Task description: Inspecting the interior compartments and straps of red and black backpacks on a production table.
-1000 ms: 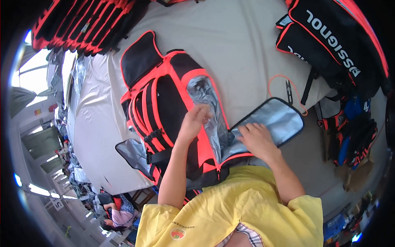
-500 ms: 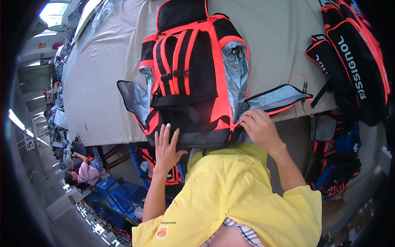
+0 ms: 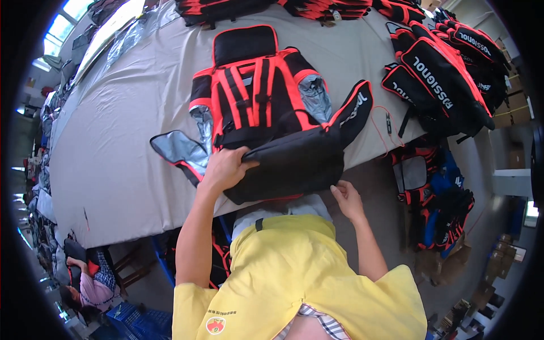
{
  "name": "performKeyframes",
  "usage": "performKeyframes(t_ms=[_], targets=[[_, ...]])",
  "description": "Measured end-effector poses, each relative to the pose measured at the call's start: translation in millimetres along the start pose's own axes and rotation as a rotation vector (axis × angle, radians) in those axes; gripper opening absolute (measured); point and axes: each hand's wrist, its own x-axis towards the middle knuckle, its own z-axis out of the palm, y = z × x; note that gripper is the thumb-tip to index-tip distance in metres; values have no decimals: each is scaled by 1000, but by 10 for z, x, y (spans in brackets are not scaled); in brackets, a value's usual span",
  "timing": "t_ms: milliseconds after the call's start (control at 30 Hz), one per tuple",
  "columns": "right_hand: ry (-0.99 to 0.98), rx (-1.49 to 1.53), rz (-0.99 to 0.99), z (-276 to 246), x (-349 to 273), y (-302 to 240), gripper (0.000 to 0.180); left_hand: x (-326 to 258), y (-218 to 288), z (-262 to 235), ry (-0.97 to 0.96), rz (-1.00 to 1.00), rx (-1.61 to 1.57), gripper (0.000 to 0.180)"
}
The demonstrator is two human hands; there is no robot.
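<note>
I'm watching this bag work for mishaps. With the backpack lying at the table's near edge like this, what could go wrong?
1. The backpack has its lower black part overhanging the table edge; only the left hand grips it, so it might slide off.
2. A loose red cord trails beside the side flap and could snag.
3. The right hand sits under the edge, where fingers may get pinched.

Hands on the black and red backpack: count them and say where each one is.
2. The left hand grips the backpack at its near black flap; the right hand touches the flap's lower right edge. None seem hidden.
</note>
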Motion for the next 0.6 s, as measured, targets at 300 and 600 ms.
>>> performKeyframes(t_ms=[300, 600], targets=[[-341, 723, -230, 1223, 53, -975, 83, 184, 731, -1291, 334, -23, -235, 32], [43, -426, -934, -192, -688, -3654, 83, -441, 677, -607, 994, 13, -1504, 54]])
